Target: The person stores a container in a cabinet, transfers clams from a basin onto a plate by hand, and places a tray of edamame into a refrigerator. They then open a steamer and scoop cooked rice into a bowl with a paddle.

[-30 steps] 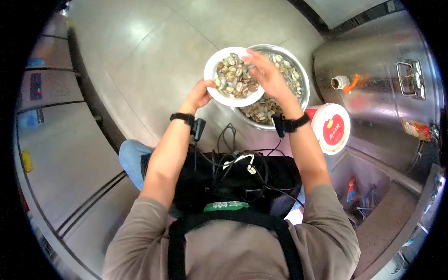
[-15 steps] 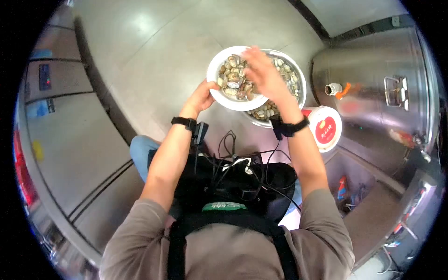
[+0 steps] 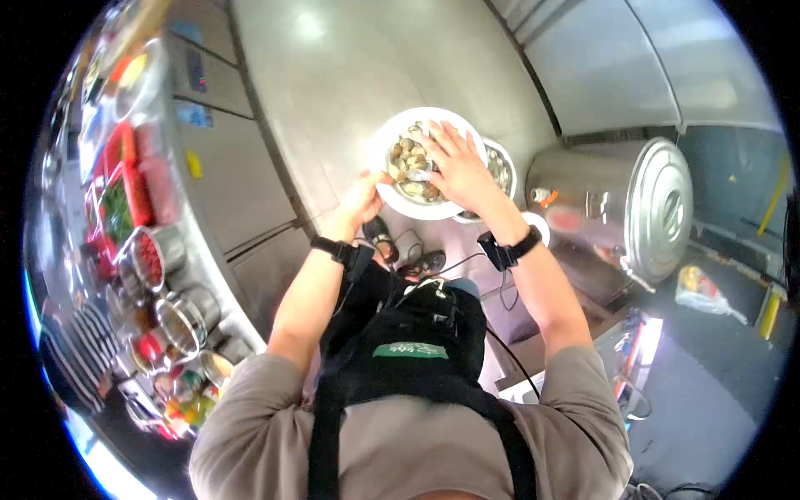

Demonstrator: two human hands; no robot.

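A white bowl point(image 3: 387, 137) with clams point(image 3: 408, 156) in it is held up in front of me. My left hand point(image 3: 364, 195) grips its lower left rim, thumb on the edge. My right hand point(image 3: 456, 169) lies over the right part of the bowl, fingers stretched out on top of the clams and hiding some of them. Partly hidden behind the bowl and my right hand, a metal basin point(image 3: 510, 172) with more clams stands lower down on the floor.
A large metal pot point(image 3: 575, 196) with a lid point(image 3: 664, 208) stands at the right. Along the left runs a counter with metal containers point(image 3: 185, 323) and red trays point(image 3: 133, 183). A plastic bag point(image 3: 702, 292) lies at far right; cables hang near my apron.
The view has risen and shifted, bringing the left counter and the pot's lid into sight. The bowl is now higher off the floor, and my right hand has come down onto the clams.
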